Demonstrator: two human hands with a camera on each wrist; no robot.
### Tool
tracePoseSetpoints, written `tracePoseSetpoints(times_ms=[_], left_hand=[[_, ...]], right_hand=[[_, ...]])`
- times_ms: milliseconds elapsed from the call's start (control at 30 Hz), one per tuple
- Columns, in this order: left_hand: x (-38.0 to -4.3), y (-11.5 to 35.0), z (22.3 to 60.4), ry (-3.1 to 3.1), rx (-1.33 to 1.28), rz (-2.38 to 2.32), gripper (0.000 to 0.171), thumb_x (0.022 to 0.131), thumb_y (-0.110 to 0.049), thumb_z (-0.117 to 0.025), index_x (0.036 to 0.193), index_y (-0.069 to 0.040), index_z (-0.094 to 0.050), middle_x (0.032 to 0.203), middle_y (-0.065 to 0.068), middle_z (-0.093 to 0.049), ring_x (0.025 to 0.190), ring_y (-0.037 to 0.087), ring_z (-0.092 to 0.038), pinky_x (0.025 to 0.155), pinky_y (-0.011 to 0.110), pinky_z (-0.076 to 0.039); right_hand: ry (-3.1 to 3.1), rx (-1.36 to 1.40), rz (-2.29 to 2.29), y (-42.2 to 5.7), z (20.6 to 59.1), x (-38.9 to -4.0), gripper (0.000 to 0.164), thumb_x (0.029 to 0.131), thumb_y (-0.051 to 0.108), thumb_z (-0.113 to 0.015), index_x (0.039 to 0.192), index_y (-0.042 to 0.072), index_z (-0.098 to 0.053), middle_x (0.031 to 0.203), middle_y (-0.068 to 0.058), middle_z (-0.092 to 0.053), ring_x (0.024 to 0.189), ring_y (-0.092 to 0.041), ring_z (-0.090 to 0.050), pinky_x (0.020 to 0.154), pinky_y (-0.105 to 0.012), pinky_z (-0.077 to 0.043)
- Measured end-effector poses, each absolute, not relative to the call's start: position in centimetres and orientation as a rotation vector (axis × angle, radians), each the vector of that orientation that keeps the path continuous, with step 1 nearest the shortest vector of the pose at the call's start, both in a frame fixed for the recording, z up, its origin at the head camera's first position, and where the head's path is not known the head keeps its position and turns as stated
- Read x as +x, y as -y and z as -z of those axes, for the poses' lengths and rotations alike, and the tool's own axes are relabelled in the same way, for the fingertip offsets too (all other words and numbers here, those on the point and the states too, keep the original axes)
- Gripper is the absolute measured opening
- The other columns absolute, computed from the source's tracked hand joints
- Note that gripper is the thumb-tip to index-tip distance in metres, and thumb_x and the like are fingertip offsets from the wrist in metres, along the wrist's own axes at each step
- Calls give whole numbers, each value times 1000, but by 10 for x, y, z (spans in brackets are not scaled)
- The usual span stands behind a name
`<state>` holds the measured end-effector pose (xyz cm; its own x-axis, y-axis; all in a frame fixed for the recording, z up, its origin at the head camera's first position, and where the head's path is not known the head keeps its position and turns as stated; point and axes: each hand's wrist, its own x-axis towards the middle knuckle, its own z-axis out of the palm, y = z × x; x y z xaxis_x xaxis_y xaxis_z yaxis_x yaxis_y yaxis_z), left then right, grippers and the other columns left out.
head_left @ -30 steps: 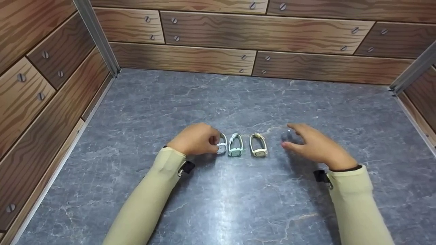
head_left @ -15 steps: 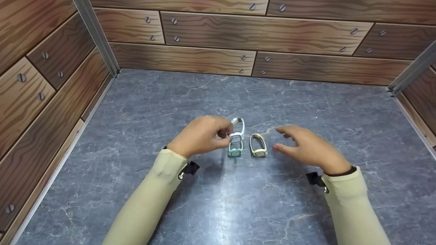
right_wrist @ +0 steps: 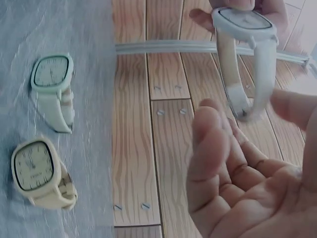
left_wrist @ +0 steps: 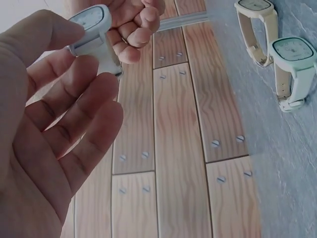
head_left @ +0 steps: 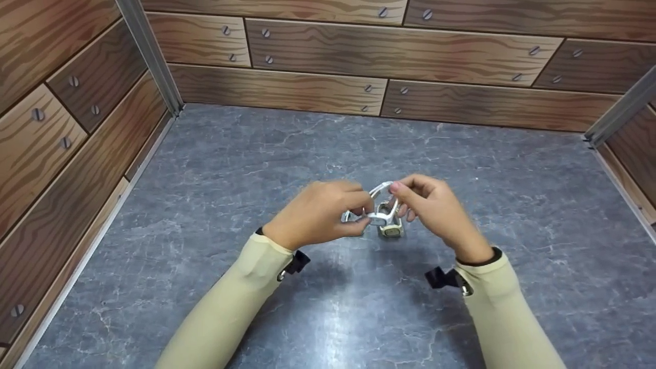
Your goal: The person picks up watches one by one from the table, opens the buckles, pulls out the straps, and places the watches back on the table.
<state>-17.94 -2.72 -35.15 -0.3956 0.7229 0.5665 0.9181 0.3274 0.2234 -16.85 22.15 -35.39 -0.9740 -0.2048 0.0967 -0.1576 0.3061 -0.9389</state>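
Note:
My left hand (head_left: pixel 323 212) pinches the case of a white wristwatch (head_left: pixel 378 220) between thumb and fingers, holding it above the table. The watch's buckled strap hangs in a loop toward my right hand (head_left: pixel 435 207). In the right wrist view, the right thumb is right at the strap's edge while its loosely bent fingers stand apart below. A pale green wristwatch (right_wrist: pixel 52 74) and a cream wristwatch (right_wrist: pixel 34 166) lie side by side on the table. From the head view, the left hand hides most of the green one, and the white strap overlaps the cream one.
The grey marbled tabletop (head_left: pixel 256 154) is bordered by a wood-plank back wall (head_left: pixel 318 48) and a similar left wall (head_left: pixel 92 169). Metal corner posts (head_left: pixel 154 61) stand at the back. Both forearms wear pale sleeves (head_left: pixel 230 302) with black wrist straps.
The left hand has lifted the white watch and carried it rightward over the green one. My right hand has moved left to meet its strap. The other two watches have stayed put.

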Motion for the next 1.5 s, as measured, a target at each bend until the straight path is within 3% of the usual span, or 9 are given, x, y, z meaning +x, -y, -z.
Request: tracePoseSetpoints(times_ms=[300, 500, 600, 767, 900, 1033, 1233, 1500], left_hand=[[-179, 22, 352, 2255, -1455, 825, 9, 97, -17, -68, 103, -12, -73, 96, -3, -71, 82, 5, -65, 71, 18, -52], [-178, 19, 349, 2410, -1178, 942, 31, 101, -32, -68, 123, -10, -68, 113, 1, -72, 103, 13, -69, 88, 25, -56], [-177, 18, 348, 2529, -1096, 944, 40, 101, -39, -68, 129, -12, -67, 119, 1, -70, 107, 14, -68, 90, 29, -56], [-176, 16, 347, 2593, -1107, 986, 25, 100, -36, -70, 114, -16, -73, 103, -6, -74, 89, 8, -68, 78, 27, -55], [-175, 17, 346, 2562, -1131, 967, 19, 100, -37, -69, 102, -18, -75, 89, -11, -73, 75, 2, -62, 69, 25, -51], [-174, 17, 345, 2550, -1150, 897, 21, 100, -38, -69, 101, -19, -76, 89, -10, -72, 74, 3, -60, 68, 26, -51], [-173, 15, 346, 2502, -1211, 846, 14, 100, -29, -71, 105, -17, -76, 90, -7, -72, 74, 7, -61, 67, 26, -50], [-171, 14, 348, 2488, -1275, 830, 13, 100, -24, -70, 110, -16, -75, 96, -5, -73, 81, 8, -64, 72, 24, -53]], right_hand=[[-2440, -336, 1913, -223, 353, -161, 19, 101, 13, -67, 105, -6, -66, 85, -11, -69, 70, -15, -64, 61, -26, -56], [-2428, -465, 1865, -224, 353, -159, 20, 101, 8, -66, 112, -8, -65, 99, -18, -68, 80, -19, -69, 74, -31, -61], [-2419, -555, 1834, -222, 352, -160, 19, 101, 7, -66, 114, -7, -64, 105, -21, -67, 86, -23, -71, 79, -34, -62], [-2454, -633, 1770, -221, 351, -158, 18, 100, 7, -68, 115, -2, -66, 107, -14, -69, 92, -27, -71, 84, -36, -61], [-2565, -724, 1663, -222, 350, -156, 17, 99, 11, -70, 114, 4, -69, 108, -7, -70, 97, -23, -71, 84, -32, -60], [-2738, -902, 1581, -223, 349, -155, 15, 95, 8, -75, 110, 7, -72, 106, 0, -71, 99, -17, -70, 86, -29, -59], [-2937, -1128, 1421, -225, 349, -154, 18, 89, -1, -78, 101, 13, -74, 103, 7, -72, 95, -16, -68, 84, -29, -59], [-3028, -1225, 1240, -225, 350, -152, 21, 83, -4, -76, 93, 13, -68, 94, 6, -68, 88, -11, -65, 75, -27, -58]])
